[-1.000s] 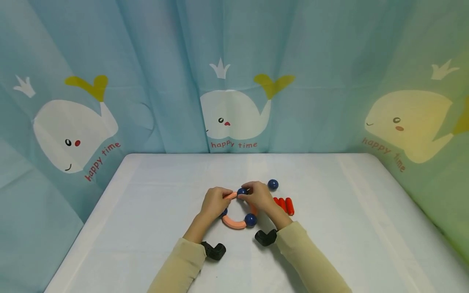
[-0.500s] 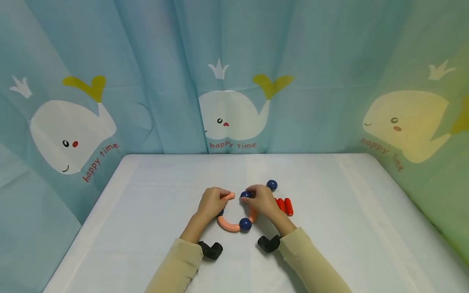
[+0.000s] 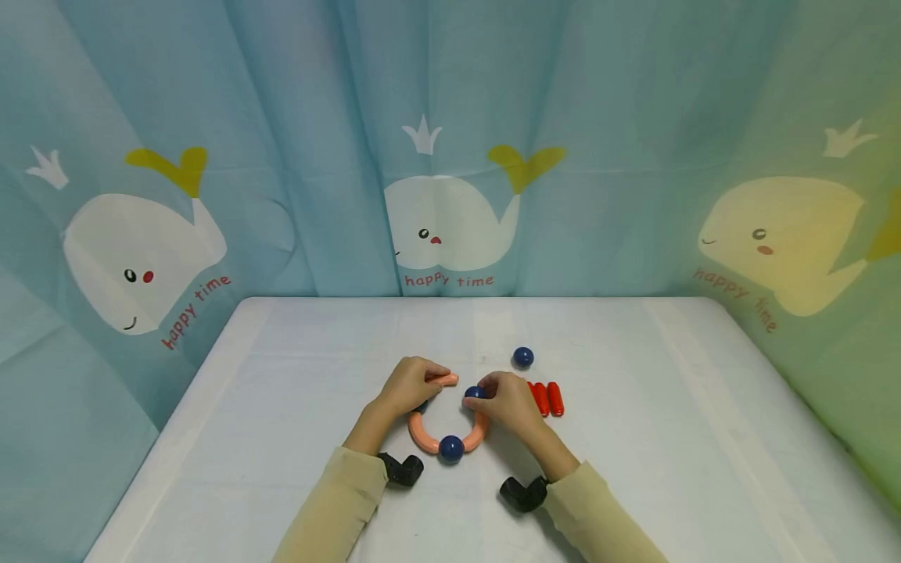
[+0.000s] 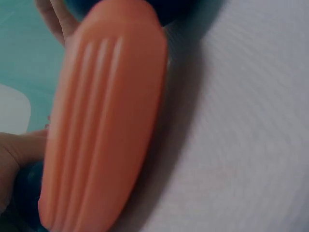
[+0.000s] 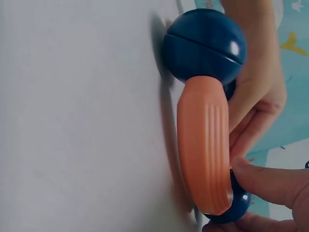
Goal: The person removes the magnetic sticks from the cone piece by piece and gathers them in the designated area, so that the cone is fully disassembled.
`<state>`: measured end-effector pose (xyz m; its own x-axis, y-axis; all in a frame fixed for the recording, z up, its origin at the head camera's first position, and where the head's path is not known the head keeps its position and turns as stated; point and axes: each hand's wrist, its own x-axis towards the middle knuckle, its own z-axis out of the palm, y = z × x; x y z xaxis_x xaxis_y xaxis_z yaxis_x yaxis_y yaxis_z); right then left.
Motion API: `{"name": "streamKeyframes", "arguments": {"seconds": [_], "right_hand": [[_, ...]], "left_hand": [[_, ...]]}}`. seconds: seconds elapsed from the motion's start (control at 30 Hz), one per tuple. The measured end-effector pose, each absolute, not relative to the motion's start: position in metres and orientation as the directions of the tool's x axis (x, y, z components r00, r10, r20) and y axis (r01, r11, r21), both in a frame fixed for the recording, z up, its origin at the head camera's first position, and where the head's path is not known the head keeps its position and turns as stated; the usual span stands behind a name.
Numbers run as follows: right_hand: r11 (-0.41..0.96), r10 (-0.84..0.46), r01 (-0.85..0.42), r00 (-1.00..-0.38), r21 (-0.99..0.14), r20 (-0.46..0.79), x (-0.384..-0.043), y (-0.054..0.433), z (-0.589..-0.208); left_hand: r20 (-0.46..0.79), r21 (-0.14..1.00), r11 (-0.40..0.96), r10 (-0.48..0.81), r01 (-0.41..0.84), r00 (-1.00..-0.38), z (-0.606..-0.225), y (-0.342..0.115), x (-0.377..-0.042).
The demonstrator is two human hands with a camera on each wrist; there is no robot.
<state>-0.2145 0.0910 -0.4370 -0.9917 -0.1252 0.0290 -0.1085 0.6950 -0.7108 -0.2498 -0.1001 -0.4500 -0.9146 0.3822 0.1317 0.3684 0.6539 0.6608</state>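
Curved orange rods and blue balls form a partly open ring on the white table, with a gap at its far side. My left hand (image 3: pixel 411 387) pinches the far-left orange rod (image 3: pixel 449 380), whose free end sticks out past the fingers. Thumb and fingers of my right hand (image 3: pixel 514 403) pinch a blue ball (image 3: pixel 475 393) across the gap. From that ball an orange rod (image 5: pixel 203 145) runs to the near blue ball (image 3: pixel 451 449). Another orange rod (image 3: pixel 422 435) curves from there to a blue ball (image 3: pixel 421 407), partly hidden by my left hand.
A loose blue ball (image 3: pixel 523 357) lies beyond my right hand. Several red rods (image 3: pixel 555 399) lie side by side to its right, partly covered by that hand. A blue curtain (image 3: pixel 331 195) with whale prints hangs behind the table (image 3: pixel 633 438).
The left-held rod's end and the right-held ball have come apart, opening a gap. My right hand has moved nearer with its ball. The near ball has shifted left and nearer.
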Motion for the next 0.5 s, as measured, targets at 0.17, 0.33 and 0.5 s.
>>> {"name": "streamKeyframes", "arguments": {"seconds": [0.17, 0.33, 0.5], "right_hand": [[0.689, -0.118, -0.085, -0.993, -0.720, 0.004, -0.209, 0.089, -0.437], [0.670, -0.113, -0.080, -0.994, -0.738, 0.005, -0.213, 0.088, -0.433], [0.642, -0.179, -0.162, -0.982, -0.749, 0.058, -0.231, 0.085, -0.430]], "left_hand": [[0.128, 0.668, 0.643, 0.397, 0.375, -0.909, -0.452, -0.103, -0.249], [0.151, 0.683, 0.634, 0.363, 0.363, -0.919, -0.455, -0.109, -0.242], [0.132, 0.709, 0.641, 0.288, 0.293, -0.948, -0.452, -0.119, -0.223]]}}
